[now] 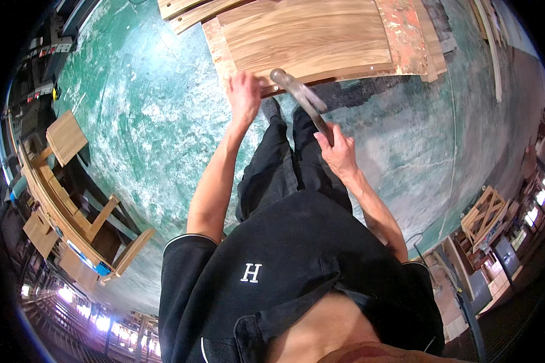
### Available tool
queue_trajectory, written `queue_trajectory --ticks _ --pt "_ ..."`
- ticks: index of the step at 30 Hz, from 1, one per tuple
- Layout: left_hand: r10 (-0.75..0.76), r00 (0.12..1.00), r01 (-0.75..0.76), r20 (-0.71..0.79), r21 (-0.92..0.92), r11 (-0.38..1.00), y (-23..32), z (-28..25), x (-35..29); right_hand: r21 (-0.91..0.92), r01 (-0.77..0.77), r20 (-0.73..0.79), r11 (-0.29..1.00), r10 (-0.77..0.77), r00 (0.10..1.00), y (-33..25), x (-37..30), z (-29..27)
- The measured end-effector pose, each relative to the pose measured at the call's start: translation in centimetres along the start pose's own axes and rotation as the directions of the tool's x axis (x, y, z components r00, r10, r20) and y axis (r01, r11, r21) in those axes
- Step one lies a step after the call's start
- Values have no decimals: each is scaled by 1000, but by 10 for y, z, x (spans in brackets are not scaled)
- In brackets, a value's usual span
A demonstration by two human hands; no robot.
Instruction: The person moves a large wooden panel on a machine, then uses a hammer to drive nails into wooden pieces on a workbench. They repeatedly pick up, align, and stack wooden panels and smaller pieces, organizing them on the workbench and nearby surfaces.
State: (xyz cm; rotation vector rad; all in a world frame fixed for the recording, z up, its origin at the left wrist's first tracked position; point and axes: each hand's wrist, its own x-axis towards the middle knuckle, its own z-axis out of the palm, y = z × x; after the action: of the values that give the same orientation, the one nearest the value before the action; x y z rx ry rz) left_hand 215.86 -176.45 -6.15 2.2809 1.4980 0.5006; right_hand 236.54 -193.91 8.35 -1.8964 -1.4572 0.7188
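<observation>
My right hand is wrapped round the handle of a claw hammer. The hammer's metal head is slightly blurred and hangs over the near edge of a wood-grain panel, left of its middle. My left hand is at the panel's near left corner, its fingers drawn together. Whatever they pinch is too small and blurred to make out. Close to those fingertips a small round metal spot shows on the panel's edge. Under the panel lies a worn board with reddish paint patches, showing at the right.
More wooden boards lie beyond the panel at the far left. A curved wooden furniture frame stands on the green, scuffed floor to my left. Long strips lie at the far right, and a slatted wooden frame is on the right.
</observation>
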Motion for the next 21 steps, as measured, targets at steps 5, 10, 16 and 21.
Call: queue_trajectory --ticks 5,10,16,21 --pt "-391 918 396 71 -88 914 -11 -10 11 -163 21 144 986 3 990 54 -9 27" --pt "-457 884 466 98 -98 879 -24 0 10 -287 -47 152 957 94 984 38 18 32" --pt "-475 876 482 79 -145 864 -21 0 7 -22 -32 153 999 35 988 48 -11 37" --pt "-477 873 487 105 -109 867 -23 1 4 -294 -153 154 944 204 967 63 1 50"
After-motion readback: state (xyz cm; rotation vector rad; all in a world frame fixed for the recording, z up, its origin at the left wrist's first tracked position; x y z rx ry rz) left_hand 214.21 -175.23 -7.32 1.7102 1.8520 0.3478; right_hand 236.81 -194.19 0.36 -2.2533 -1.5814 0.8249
